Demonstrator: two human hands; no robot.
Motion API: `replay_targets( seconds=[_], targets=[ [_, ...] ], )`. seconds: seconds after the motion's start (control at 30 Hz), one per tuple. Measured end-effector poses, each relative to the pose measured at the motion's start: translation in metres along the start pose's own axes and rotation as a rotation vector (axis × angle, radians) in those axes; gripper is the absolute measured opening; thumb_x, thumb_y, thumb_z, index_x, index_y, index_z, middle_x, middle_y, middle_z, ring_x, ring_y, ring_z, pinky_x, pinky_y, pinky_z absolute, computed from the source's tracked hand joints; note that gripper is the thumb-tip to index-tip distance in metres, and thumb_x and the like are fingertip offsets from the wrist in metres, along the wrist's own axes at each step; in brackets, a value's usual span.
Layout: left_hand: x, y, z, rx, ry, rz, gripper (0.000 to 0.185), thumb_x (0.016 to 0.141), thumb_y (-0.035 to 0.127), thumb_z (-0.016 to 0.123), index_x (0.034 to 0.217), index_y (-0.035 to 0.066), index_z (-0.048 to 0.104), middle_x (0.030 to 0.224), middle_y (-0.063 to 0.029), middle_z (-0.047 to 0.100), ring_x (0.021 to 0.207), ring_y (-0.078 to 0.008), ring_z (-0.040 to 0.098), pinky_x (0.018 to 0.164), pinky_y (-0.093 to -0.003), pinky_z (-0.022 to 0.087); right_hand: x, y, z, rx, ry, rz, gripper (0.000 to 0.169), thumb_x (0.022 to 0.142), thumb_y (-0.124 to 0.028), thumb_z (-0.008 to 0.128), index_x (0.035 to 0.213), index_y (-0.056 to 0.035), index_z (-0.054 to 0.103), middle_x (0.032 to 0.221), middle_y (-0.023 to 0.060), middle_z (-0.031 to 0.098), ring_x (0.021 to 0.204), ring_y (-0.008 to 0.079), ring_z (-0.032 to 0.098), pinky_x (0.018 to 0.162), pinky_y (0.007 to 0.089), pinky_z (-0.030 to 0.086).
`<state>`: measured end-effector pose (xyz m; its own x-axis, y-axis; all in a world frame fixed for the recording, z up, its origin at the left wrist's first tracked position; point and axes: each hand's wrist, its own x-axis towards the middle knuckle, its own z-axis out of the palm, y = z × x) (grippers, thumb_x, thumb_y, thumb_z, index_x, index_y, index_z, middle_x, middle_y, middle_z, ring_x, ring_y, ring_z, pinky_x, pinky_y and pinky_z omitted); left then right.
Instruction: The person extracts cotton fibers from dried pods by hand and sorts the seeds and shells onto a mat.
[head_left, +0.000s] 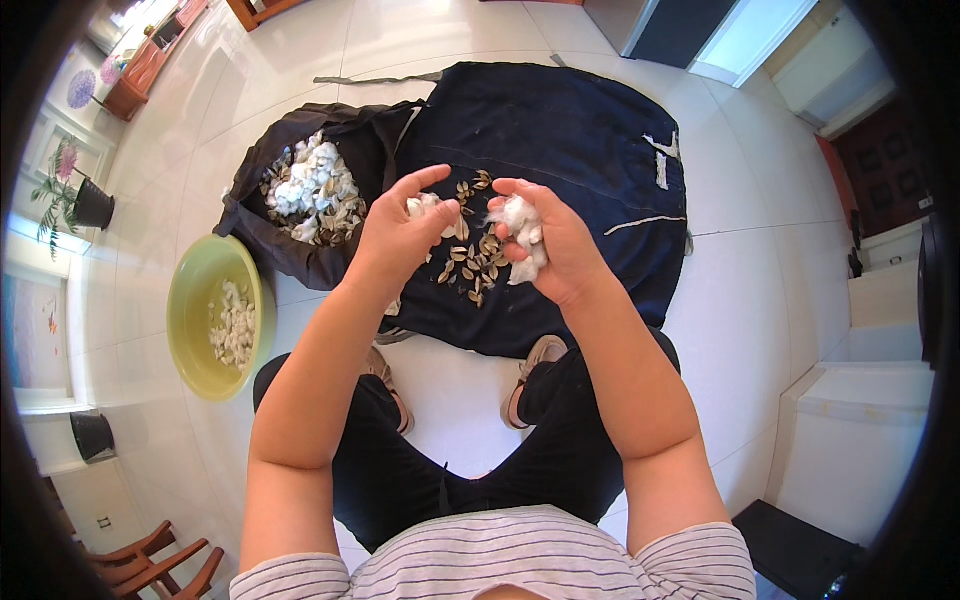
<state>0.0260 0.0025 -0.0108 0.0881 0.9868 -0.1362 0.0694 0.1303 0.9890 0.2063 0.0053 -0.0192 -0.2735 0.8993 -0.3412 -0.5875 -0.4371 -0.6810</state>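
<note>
My left hand is curled around a cotton boll, pale fibre showing behind the thumb; the fingers hide much of it. A short gap to the right, my right hand holds a fluffy tuft of white cotton in its palm and bent fingers. Both are above a dark navy cloth spread on the floor. Dry, opened boll husks lie scattered on the cloth beneath and between the hands.
Left of the cloth, a dark fabric bag gapes around a heap of cotton bolls. A yellow-green plastic basin beside it contains picked cotton. My shoes are at the cloth's near edge. A potted plant stands far left.
</note>
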Motion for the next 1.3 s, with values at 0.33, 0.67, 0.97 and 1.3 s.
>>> replay_targets(
  seconds=[0.33, 0.67, 0.97, 1.3],
  targets=[
    [-0.001, 0.001, -0.002, -0.232, -0.147, -0.042, 0.020, 0.085, 0.005, 0.055, 0.105, 0.001, 0.059, 0.085, -0.0006, 0.057, 0.062, -0.0047, 0.051, 0.058, -0.0177, 0.043, -0.001, 0.000, 0.000, -0.020, -0.124, 0.022, 0.035, 0.083, -0.020, 0.046, 0.114, -0.0032, 0.050, 0.094, 0.0092, 0.057, 0.078, 0.0155, 0.056, 0.058, 0.0267, 0.045],
    [-0.004, 0.004, 0.001, -0.061, -0.157, 0.112, 0.021, 0.087, 0.007, 0.056, 0.107, 0.001, 0.060, 0.090, -0.0036, 0.062, 0.074, -0.0079, 0.058, 0.066, -0.0204, 0.047, 0.003, 0.009, 0.002, -0.152, -0.131, -0.017, 0.028, 0.090, -0.027, 0.056, 0.106, -0.0054, 0.050, 0.085, 0.0045, 0.057, 0.071, 0.0097, 0.055, 0.054, 0.0217, 0.044],
    [-0.002, -0.006, 0.007, -0.029, -0.105, 0.137, 0.023, 0.087, 0.017, 0.062, 0.104, 0.002, 0.060, 0.077, 0.0020, 0.057, 0.068, -0.0040, 0.053, 0.058, -0.0177, 0.043, 0.002, 0.010, 0.008, -0.100, -0.107, 0.005, 0.041, 0.091, -0.042, 0.050, 0.106, -0.0039, 0.052, 0.082, 0.0060, 0.058, 0.065, 0.0096, 0.056, 0.048, 0.0223, 0.045],
    [0.001, -0.001, -0.007, -0.600, -0.181, -0.278, 0.022, 0.092, 0.020, 0.053, 0.108, 0.006, 0.057, 0.076, -0.0015, 0.055, 0.063, -0.0067, 0.052, 0.051, -0.0189, 0.044, -0.003, 0.004, 0.012, -0.097, -0.115, 0.044, 0.024, 0.089, -0.016, 0.048, 0.110, -0.0039, 0.052, 0.088, 0.0073, 0.058, 0.066, 0.0096, 0.057, 0.048, 0.0218, 0.046]
  ],
)
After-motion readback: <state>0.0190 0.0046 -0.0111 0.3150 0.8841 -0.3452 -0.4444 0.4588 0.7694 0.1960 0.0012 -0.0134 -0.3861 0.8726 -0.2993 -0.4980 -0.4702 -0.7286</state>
